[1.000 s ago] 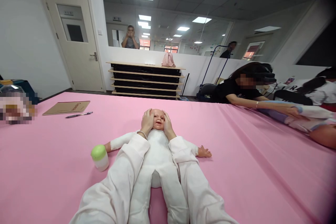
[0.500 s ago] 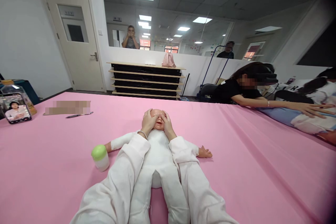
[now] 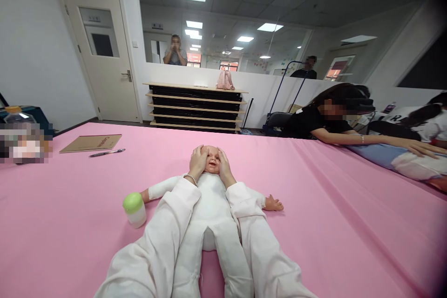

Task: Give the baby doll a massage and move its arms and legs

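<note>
A baby doll point(image 3: 213, 200) with a white cloth body lies on its back, arms spread, legs towards me. My left hand point(image 3: 199, 162) is closed round one side of its head, thumb on the face by the brow and fingers along the temple. On the other side, my right hand point(image 3: 224, 165) cups the head in the same way. Eyes, nose and mouth show between my hands, while the sides of the head are hidden under them. Beside the doll's hand on the left stands a small container point(image 3: 134, 209) with a green lid.
A pink sheet point(image 3: 87, 233) covers the table. At the far left are a brown notebook point(image 3: 91, 143), a pen point(image 3: 107, 152) and a bottle point(image 3: 16, 114) behind a blurred patch. To the right, a person in black point(image 3: 324, 121) reaches over another doll point(image 3: 380, 151).
My thumbs have moved outward and up from over the doll's eyes, which now show. Both hands stay at the sides of its head.
</note>
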Motion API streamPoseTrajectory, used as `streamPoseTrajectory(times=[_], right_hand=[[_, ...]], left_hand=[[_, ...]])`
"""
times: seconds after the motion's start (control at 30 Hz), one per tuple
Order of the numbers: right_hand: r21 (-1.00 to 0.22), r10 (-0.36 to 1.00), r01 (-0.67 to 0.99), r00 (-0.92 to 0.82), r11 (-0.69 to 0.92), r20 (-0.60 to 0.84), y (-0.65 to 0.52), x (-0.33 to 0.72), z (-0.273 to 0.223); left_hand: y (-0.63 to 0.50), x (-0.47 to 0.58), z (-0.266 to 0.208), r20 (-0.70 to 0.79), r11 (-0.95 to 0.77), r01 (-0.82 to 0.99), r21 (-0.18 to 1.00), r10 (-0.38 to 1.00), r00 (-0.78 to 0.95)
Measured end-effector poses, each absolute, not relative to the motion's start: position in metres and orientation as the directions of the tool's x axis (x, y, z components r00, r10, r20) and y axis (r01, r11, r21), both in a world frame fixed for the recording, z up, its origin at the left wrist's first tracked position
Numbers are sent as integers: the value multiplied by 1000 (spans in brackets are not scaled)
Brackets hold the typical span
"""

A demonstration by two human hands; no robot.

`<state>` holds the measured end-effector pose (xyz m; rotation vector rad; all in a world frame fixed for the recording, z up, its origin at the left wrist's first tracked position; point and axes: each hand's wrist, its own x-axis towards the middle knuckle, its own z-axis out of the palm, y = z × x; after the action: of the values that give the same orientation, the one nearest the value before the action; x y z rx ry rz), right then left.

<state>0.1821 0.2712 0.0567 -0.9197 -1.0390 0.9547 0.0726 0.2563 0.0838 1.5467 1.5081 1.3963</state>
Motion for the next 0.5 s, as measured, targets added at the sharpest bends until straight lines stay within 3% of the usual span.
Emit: streamPoseTrajectory(times=[0.5], right_hand=[[-936, 932, -119, 196, 331, 304, 269, 184, 57]], left_hand=[[252, 75, 86, 303, -203, 413, 888, 933, -193]])
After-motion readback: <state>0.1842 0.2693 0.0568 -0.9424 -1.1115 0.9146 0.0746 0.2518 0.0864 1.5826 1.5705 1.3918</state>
